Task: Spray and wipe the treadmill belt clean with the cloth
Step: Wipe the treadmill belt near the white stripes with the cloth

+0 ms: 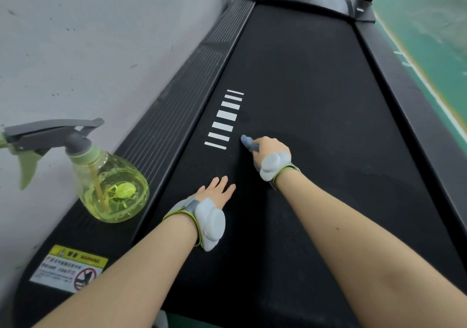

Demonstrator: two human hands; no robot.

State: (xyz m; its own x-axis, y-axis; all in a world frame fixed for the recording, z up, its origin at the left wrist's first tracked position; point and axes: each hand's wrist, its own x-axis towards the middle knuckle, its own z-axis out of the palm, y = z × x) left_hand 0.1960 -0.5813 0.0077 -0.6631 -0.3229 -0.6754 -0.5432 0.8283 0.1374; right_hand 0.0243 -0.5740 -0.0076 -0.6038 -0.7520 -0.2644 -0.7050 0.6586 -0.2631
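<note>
Gripping cloth (pixel 247 142) on belt (pixel 308 95), sticker (pixel 68 268) reading WARNING

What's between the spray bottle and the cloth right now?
Between spray bottle and cloth, the head view shows the ribbed side rail, then bare belt beside the white stripes.

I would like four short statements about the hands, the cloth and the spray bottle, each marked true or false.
1. The right hand grips the cloth on the belt. True.
2. The left hand holds the spray bottle. False: it rests flat on the belt; the bottle stands alone on the side rail.
3. The cloth lies beside the white stripes. True.
4. The spray bottle is empty. False: yellow-green liquid shows inside.
</note>
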